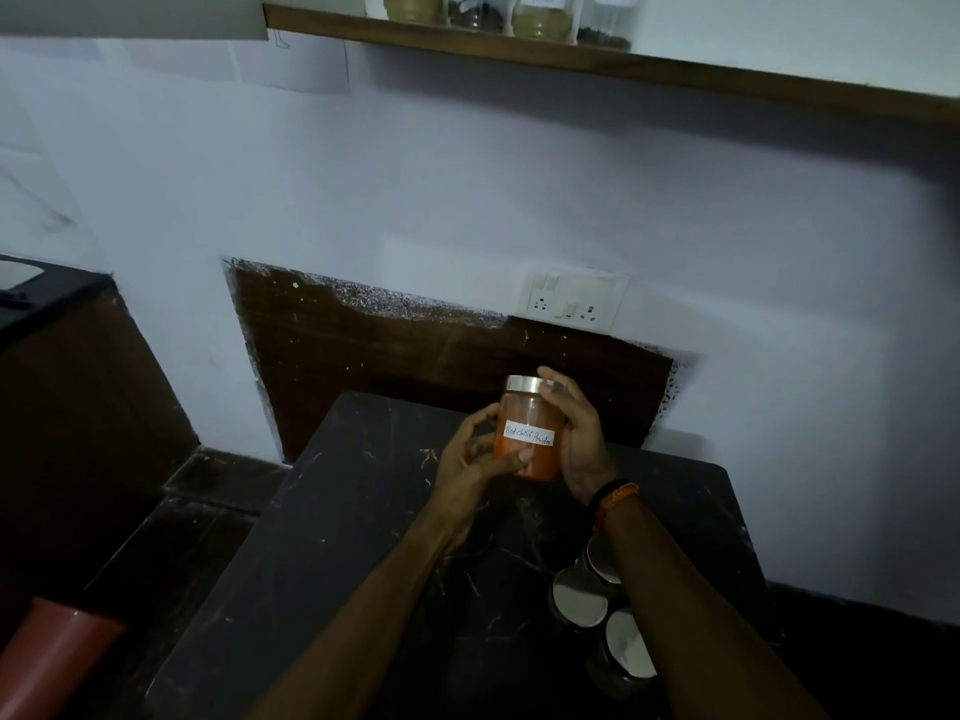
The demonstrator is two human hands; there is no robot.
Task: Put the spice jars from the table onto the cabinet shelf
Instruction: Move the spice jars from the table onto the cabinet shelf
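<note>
A glass jar of red chilli powder (531, 426) with a silver lid and a white label is held upright above the black marble table (363, 537). My right hand (579, 439) grips its right side, fingers reaching the lid. My left hand (475, 454) holds its lower left, thumb across the front. Three more silver-lidded jars (579, 597) stand on the table under my right forearm. Several jars (543, 15) stand on the wooden shelf (675, 72) high on the wall.
A white wall with a socket panel (574, 298) and a dark wood patch rises behind the table. A dark counter (47, 293) stands at the left. A red cylinder (57, 662) lies at the bottom left.
</note>
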